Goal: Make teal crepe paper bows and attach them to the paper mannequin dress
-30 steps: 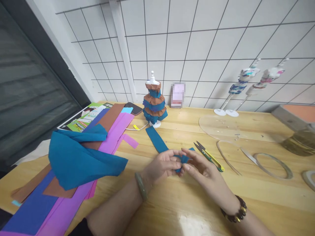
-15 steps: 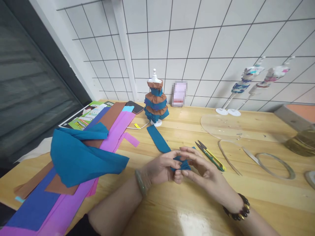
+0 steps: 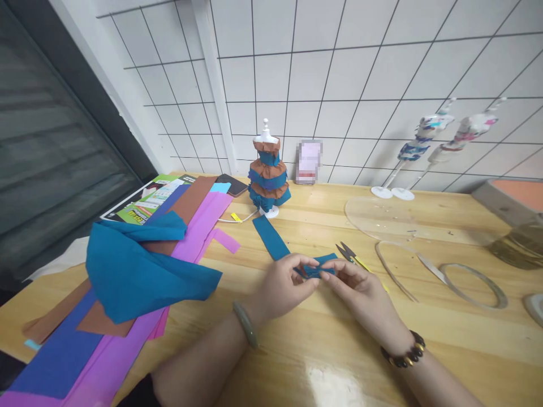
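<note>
Teal piece (image 3: 319, 271), small and gathered in folds, is just right of the frame's center, between my two hands. I have the left hand (image 3: 285, 285) pinching its left end, fingers curled; the right hand (image 3: 363, 298) grips its right end between thumb and fingertips. Bangle (image 3: 245, 324) on the left wrist, dark beads (image 3: 406, 355) on the right.

Teal strip (image 3: 271, 238) runs from mid-frame down to the left hand; from here I cannot tell whether it joins the piece. Snips (image 3: 355, 258) lie just beyond the right hand, which hides part of them.

Farther out on the bench (image 3: 288, 362): upright form (image 3: 268, 176) near center, dressed in brown and teal tiers on a white base. Left side of the frame, a big teal sheet (image 3: 139, 271) lies rumpled over brown, blue and purple sheets (image 3: 131, 345). A leaflet (image 3: 144, 206) shows past them.

Right side: clear disc (image 3: 375, 219), thin band (image 3: 392, 265), pale ring (image 3: 500, 291). Upper right, two slim white stands (image 3: 380, 192) carry patterned figures near the tiled wall (image 3: 339, 73).
</note>
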`<state>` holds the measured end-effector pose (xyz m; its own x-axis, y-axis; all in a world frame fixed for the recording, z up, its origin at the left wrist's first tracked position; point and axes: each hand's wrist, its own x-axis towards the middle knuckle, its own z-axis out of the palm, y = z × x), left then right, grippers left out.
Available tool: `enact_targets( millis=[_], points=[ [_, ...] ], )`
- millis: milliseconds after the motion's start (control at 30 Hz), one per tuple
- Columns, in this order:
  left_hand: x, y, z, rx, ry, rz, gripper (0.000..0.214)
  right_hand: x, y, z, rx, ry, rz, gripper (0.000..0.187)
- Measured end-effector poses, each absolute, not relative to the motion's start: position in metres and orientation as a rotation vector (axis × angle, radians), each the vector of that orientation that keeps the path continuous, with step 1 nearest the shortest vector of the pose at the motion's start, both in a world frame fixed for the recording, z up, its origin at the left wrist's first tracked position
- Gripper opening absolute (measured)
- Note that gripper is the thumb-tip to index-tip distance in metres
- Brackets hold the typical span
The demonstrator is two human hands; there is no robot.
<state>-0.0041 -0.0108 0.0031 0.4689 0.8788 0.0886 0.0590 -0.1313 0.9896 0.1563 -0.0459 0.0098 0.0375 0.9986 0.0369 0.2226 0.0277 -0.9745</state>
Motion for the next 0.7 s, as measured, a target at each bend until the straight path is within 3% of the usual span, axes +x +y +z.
enact_targets(
  millis=[267,500,700],
  points=[
    [-0.0047,-0.0083,0.0046,1.858,0.981,0.991,0.014,0.1531,-0.0466,0.0075,-1.348,-1.329,1.027,0.032],
    [-0.0043,-0.0107,0.0064,1.933,0.978,0.961,0.019,0.1564,-0.0465,0.0020,-1.309,-1.386,0.992,0.026],
    [-0.0016,-0.0103,0.0015,1.641,0.922,0.940,0.034,0.1557,-0.0473,0.0030,-1.333,-1.308,0.936,0.029]
  ],
)
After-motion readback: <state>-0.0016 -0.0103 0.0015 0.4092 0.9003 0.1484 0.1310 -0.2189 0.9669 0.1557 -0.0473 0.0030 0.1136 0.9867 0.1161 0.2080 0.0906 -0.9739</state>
